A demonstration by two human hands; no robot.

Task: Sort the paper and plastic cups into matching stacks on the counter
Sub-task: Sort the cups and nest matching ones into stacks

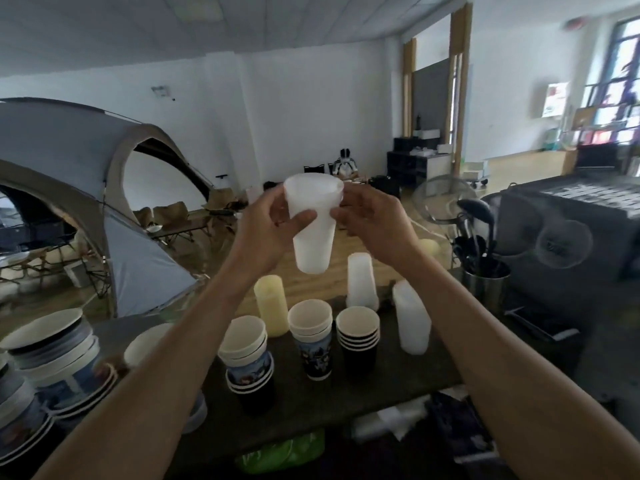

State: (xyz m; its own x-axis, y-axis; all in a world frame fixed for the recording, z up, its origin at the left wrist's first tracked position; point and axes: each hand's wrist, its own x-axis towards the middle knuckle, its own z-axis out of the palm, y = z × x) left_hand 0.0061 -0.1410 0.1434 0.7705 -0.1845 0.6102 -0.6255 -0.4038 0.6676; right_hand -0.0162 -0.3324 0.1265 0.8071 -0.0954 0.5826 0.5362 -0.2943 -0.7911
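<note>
Grip: left hand [273,220] and right hand [369,220] both clamp the cup [313,244], thumbs in front, fingers curled behind.
Cup: upright, mouth up, in the air above the counter [398,386], touching no stack.
Risk, squeeze: two thumbs on a thin wall could buckle it, and the cup might pop free.
Risk, fall: it would land among the stacks; the leaning stack [410,317] looks easiest to topple.
Risk, fit: the white stack [362,282] stands mouth down, so the cup likely needs flipping.
Cup material: frosted, smooth plastic, tapered; rim looks doubled, perhaps two nested.
Yellow stack [272,306]: translucent plastic, inverted.
Paper stacks [310,337]: matte, rolled rims, cream inside, dark or printed outside.
</note>
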